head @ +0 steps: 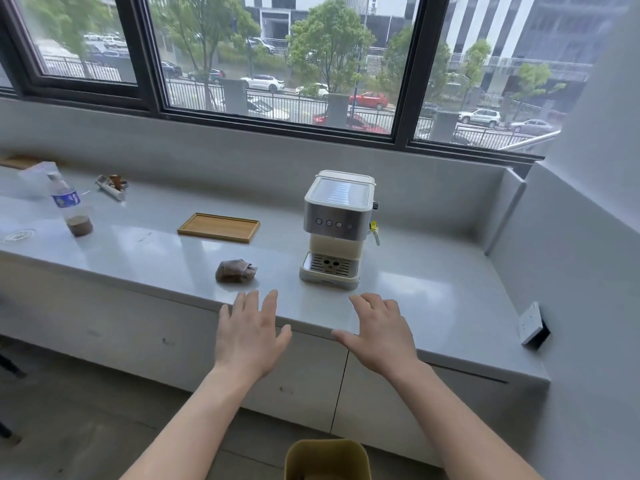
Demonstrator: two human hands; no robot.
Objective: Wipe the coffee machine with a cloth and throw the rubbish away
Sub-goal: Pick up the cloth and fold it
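hovering empty and spread, the left hand [250, 336] and right hand [377, 332] haven't begun: the cloth [236, 270] lies beside the coffee machine [337, 230] (left of it); next, probably grasp it.

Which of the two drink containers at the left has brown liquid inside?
The clear plastic cup, short and lidless, holds brown liquid. The water bottle beside it is taller, capped, blue-labelled.

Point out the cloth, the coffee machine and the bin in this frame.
cloth [236, 271]: head view, middle of the crumpled brown bundle on the counter.
coffee machine [335, 221]: head view, steel button panel on its front.
bin [327, 459]: head view, yellow front wall below the counter, between the forearms.
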